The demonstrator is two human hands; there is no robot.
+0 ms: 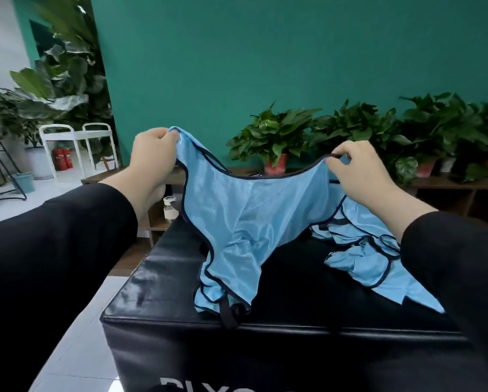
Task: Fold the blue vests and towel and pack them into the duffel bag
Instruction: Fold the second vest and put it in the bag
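Two hands up, one vest between them. Left hand pinches a shoulder strap of the held vest at the 10 o'clock corner, fingers curled over the fabric edge. Right hand pinches the dark piping of the neckline at 2 o'clock, thumb and forefinger closed on the trim, other fingers loosely curled. Both forearms, in black sleeves, angle inward and upward from the bottom corners, wrists roughly level.

Vest hangs off those two points; its lower hem and a black strap drag on the black padded box. Second blue vest lies crumpled on the box top at 4 o'clock, partly under the right forearm. Duffel bag and towel: can't pick them out for certain.

Step looks like spreading the vest prior to folding. To do it well, I'd say:
- right grip sits on the neckline, not the strap; shift it out to the matching shoulder so the vest hangs square
- pull the top edge taut, shake out the hem bunching at 6 o'clock
- lay it flat on bare box surface at 7 o'clock, clear of the crumpled vest
- fabric looks slick and thin; folds will likely slide, so press each crease
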